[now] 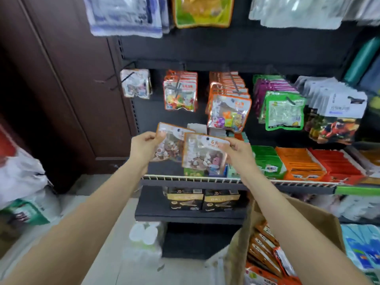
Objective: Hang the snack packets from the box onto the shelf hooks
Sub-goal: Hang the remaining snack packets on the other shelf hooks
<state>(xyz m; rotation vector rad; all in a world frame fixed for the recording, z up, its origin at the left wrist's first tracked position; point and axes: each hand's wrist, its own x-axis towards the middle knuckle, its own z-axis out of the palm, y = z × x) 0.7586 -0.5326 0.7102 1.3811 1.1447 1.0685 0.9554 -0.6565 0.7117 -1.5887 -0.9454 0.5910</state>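
Both hands are raised in front of the hook row, each holding one snack packet. The left hand (145,144) pinches the upper left corner of the left packet (169,142) between thumb and fingers. The right hand (236,150) pinches the upper right corner of the right packet (202,154) the same way. The right packet overlaps the left one's right edge; whether they touch cannot be told.

Both packets hang above the white wire front rail (185,178) of the shelf, below the hook row. The cardboard box (320,221) stands open at lower right with more orange-edged packets (265,243) inside.

Hazards, as judged:
- Each packet is held by one corner only, so it can swing or twist and its hang hole would miss a hook tip.
- The overlap could drag one packet when the other is lifted.
- The hook with orange-edged cartoon packets (228,108) looks nearly full to its front end; a further packet there might slide off. The neighbouring hook of orange-edged packets (181,93) seems to have more room.
- The bare wire hook (115,81) near the left end of the row projects outward and could snag a forearm.
- The picture is blurred, so the hang holes cannot be made out.
- A dropped packet would likely land among the stock behind the rail or on the floor.
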